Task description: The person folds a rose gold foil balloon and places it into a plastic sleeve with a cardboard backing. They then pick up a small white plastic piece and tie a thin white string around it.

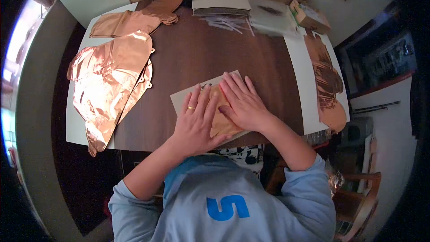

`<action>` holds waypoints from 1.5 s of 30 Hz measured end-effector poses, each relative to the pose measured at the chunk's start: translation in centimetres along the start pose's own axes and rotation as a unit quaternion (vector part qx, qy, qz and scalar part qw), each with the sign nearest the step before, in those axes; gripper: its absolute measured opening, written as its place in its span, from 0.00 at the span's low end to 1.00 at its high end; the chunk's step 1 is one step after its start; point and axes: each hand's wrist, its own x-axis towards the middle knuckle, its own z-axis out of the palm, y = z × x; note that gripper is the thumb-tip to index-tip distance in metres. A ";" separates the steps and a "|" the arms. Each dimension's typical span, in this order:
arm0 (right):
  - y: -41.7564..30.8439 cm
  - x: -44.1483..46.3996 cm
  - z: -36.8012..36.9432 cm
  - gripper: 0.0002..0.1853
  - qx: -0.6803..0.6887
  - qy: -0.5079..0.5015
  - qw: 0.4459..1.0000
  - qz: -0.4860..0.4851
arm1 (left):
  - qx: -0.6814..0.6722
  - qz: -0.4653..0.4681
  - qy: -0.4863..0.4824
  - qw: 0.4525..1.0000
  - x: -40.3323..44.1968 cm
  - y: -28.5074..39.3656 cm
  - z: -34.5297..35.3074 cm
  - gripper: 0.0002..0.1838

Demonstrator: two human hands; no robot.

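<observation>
A folded rose-gold foil piece [224, 124], likely a flat foil balloon, lies on a pale card sheet [179, 100] near the table's front edge. My left hand [195, 118] rests flat over the left side of the foil and card, fingers stretched out, a ring on one finger. Beside it, my right hand [244, 103] lies flat across the right side, its fingertips by the card's far edge. Both hands cover much of the foil, so its full shape is hidden. Neither hand grips anything.
Large flat rose-gold foil balloons [109, 71] lie at the left. More foil balloons [323, 76] hang along the right edge. At the back are a stack of card sheets [221, 1], thin white straws [224, 23], clear plastic bags [271, 15] and a small cardboard box [310, 16].
</observation>
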 end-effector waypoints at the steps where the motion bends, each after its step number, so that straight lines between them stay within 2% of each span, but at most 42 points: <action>1: 0.0 0.0 0.1 0.36 -0.002 0.001 1.000 0.000 | 0.009 -0.006 -0.010 1.000 -0.2 -0.1 0.8 0.52; 5: 0.1 -0.1 0.0 0.37 0.009 0.002 1.000 0.001 | 0.020 -0.013 -0.025 0.999 -0.4 -0.4 1.2 0.55; 8: 1.3 0.1 -1.0 0.33 0.075 -0.022 0.997 0.001 | 0.043 -0.025 -0.062 0.997 -0.2 -0.3 0.8 0.56; 11: 3.4 -0.9 -2.6 0.26 0.347 0.045 0.936 0.047 | 0.036 -0.030 -0.050 0.998 -0.2 -0.2 1.0 0.55; 15: 3.5 -2.6 -6.2 0.22 0.409 0.064 0.902 0.123 | 0.038 -0.041 -0.068 0.996 0.1 0.1 0.6 0.55; 18: 3.0 -3.1 -7.0 0.22 0.379 0.064 0.914 0.131 | 0.037 -0.050 -0.067 0.996 0.3 0.4 0.3 0.55; 21: 1.7 -2.8 -5.7 0.26 0.282 0.084 0.951 0.094 | 0.054 -0.044 -0.065 0.995 0.1 0.3 0.6 0.55; 24: -0.4 -1.3 -3.7 0.30 0.122 0.082 0.989 -0.001 | 0.069 -0.038 -0.068 0.995 0.1 0.3 0.5 0.55; 25: -0.9 -0.9 -2.7 0.34 0.106 0.050 0.993 -0.005 | 0.063 -0.035 -0.071 0.995 0.0 0.2 0.5 0.55; 28: -1.3 -0.3 -0.4 0.35 0.035 0.001 0.999 0.001 | 0.044 -0.029 -0.076 0.996 -0.2 -0.1 0.7 0.55; 31: -1.2 -0.2 0.0 0.37 0.007 -0.007 1.000 0.007 | 0.017 -0.020 -0.073 0.997 -0.8 -1.0 0.6 0.56; 34: -1.2 -0.2 0.2 0.38 0.003 -0.004 1.000 0.003 | -0.059 -0.064 -0.059 0.994 -1.5 -3.1 -1.4 0.50; 37: -1.4 0.0 0.0 0.38 -0.001 -0.014 1.000 0.011 | -0.131 -0.174 0.041 0.975 -2.6 -5.4 -3.6 0.44; 40: -1.6 0.1 -0.1 0.37 -0.010 -0.023 1.000 0.012 | -0.065 -0.125 0.057 0.988 -1.8 -4.1 -4.1 0.40; 41: -1.6 0.1 -0.2 0.37 -0.010 -0.027 1.000 0.010 | -0.066 -0.098 0.025 0.993 -1.0 -2.8 -3.8 0.39; 44: -1.6 0.2 -0.2 0.37 -0.016 -0.026 1.000 0.005 | -0.060 -0.019 -0.003 0.998 0.4 -0.2 -0.9 0.41; 45: -1.4 0.1 0.2 0.37 -0.021 -0.019 1.000 0.002 | -0.039 -0.029 -0.003 0.999 0.2 -0.4 -0.2 0.42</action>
